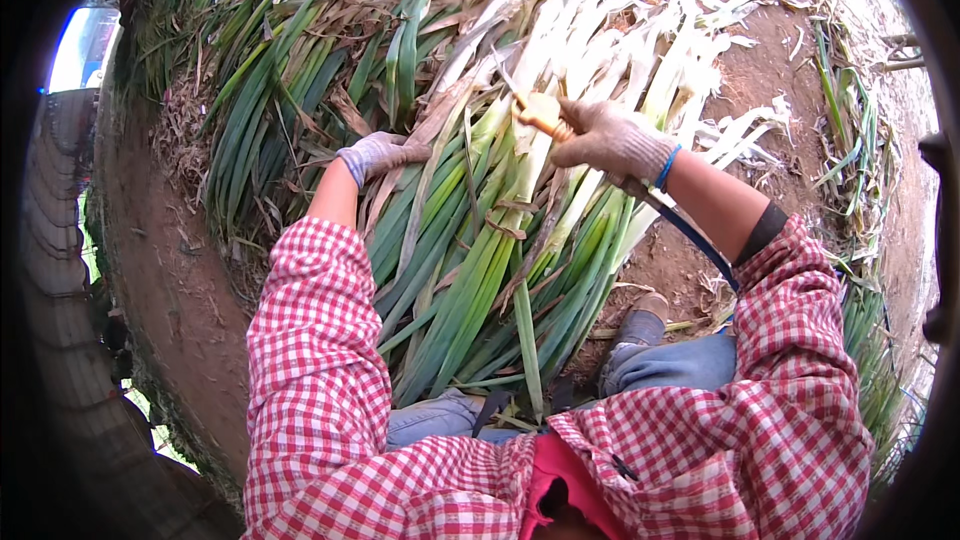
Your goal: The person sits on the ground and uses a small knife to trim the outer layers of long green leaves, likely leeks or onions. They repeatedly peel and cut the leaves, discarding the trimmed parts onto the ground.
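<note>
A broad heap of long green onions [490, 270] lies before me, green leaves toward me and pale stems [590, 35] pointing away. My left hand [384, 154], in a pale knit glove, is closed over green and dried leaves at the heap's left-middle; its fingertips are partly hidden among them. In a matching glove, my right hand [612, 137] grips an air blow gun [545, 118] with an orange-yellow body. Its thin metal nozzle points up and left over the stems. A dark blue hose [700, 248] runs back from it beneath my right forearm.
Brown soil [190, 290] surrounds the heap, with loose pale peelings [745, 130] on its right. More green onions [845, 130] lie along the far right. My shoe [645, 318] stands by the heap's near right edge. Grey curved roof-like tiles [70, 320] line the left rim.
</note>
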The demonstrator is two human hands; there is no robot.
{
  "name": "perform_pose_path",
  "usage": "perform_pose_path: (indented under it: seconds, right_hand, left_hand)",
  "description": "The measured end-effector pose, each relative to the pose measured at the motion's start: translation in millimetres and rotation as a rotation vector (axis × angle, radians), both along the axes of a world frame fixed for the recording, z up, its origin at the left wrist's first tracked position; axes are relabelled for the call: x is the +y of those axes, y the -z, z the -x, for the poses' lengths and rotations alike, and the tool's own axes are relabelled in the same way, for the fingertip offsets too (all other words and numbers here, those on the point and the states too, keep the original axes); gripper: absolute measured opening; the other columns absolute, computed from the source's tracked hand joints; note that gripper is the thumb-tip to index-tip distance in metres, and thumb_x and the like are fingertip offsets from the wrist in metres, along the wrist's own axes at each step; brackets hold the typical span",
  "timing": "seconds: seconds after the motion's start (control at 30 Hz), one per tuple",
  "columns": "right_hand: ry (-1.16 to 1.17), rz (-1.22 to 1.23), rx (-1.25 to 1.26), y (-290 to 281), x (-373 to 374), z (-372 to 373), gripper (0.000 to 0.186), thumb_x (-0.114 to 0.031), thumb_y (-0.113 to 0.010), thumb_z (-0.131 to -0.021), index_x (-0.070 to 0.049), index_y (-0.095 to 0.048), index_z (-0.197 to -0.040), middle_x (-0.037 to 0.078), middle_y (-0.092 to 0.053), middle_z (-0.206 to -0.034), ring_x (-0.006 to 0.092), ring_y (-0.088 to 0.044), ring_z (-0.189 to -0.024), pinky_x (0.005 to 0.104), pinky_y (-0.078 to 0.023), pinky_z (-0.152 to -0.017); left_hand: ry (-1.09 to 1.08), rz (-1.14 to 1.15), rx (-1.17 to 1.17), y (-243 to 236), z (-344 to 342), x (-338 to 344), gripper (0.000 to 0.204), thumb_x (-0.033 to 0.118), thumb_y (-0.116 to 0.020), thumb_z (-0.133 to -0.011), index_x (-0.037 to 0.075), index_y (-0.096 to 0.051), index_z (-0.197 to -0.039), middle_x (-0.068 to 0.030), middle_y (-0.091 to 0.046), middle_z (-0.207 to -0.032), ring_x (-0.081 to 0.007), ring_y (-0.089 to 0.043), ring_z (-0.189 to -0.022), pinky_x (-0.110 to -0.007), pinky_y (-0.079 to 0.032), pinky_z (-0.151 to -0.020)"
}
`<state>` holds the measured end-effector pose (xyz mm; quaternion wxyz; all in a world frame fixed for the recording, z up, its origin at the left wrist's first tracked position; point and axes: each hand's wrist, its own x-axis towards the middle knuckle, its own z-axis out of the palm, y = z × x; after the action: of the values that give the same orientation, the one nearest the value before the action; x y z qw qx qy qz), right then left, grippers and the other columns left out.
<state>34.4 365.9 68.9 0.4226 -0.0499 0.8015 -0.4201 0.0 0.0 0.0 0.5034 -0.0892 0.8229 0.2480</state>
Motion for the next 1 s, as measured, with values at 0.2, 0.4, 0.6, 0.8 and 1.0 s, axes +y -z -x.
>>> perform_pose_path:
  seconds: [0.2, 0.4, 0.6, 0.8, 1.0]
  right_hand:
    - [-0.258, 0.207, -0.025, 8.0, -14.4, -42.0, 0.070, -0.019, -0.070, -0.074, -0.006, -0.051, -0.140, 0.008, -0.068, -0.097, 0.0171, -0.064, -0.084, 0.0292, -0.052, -0.083]
    - [-0.376, 0.071, -0.159, -17.2, -31.2, -37.1, 0.071, -0.025, -0.068, -0.072, -0.011, -0.052, -0.139, 0.007, -0.067, -0.085, 0.0138, -0.062, -0.067, 0.0283, -0.051, -0.066]
    - [-0.283, 0.181, 0.015, 5.4, -34.9, -36.0, 0.060, -0.031, -0.069, -0.072, -0.014, -0.059, -0.129, 0.001, -0.056, -0.060, 0.0104, -0.049, -0.040, 0.0280, -0.042, -0.037]
    - [0.143, 0.201, 0.004, 36.8, -22.7, 4.0, 0.065, -0.019, -0.069, -0.075, -0.012, -0.053, -0.138, 0.001, -0.057, -0.065, 0.0096, -0.049, -0.042, 0.0259, -0.041, -0.037]
    - [-0.332, 0.143, 0.031, 2.1, -33.8, -40.1, 0.066, -0.030, -0.070, -0.072, -0.014, -0.057, -0.135, 0.002, -0.059, -0.067, 0.0111, -0.053, -0.051, 0.0289, -0.044, -0.049]
  left_hand:
    - [-0.304, -0.322, 0.347, 1.8, -22.5, 3.7, 0.065, 0.054, -0.053, -0.098, 0.005, -0.051, -0.140, -0.0053, -0.065, -0.120, -0.0156, -0.059, -0.106, -0.031, -0.048, -0.091]
    - [-0.574, -0.230, 0.310, 28.3, -1.1, -21.4, 0.063, 0.058, -0.047, -0.099, 0.004, -0.059, -0.130, -0.0041, -0.069, -0.105, -0.0138, -0.062, -0.085, -0.031, -0.052, -0.076]
    - [-0.789, -0.220, 0.304, -4.9, -3.2, -0.3, 0.073, 0.066, -0.048, -0.094, 0.002, -0.059, -0.127, -0.0127, -0.067, -0.110, -0.0247, -0.064, -0.091, -0.038, -0.051, -0.083]
    - [-0.760, -0.141, 0.273, 17.1, -0.4, 5.1, 0.084, 0.074, -0.045, -0.090, 0.005, -0.051, -0.138, -0.0175, -0.061, -0.124, -0.0286, -0.060, -0.105, -0.041, -0.048, -0.091]
    - [-0.641, -0.334, 0.101, 71.6, 10.9, -41.9, 0.090, 0.079, -0.034, -0.090, 0.010, -0.043, -0.147, -0.0180, -0.053, -0.139, -0.0339, -0.046, -0.128, -0.045, -0.037, -0.106]
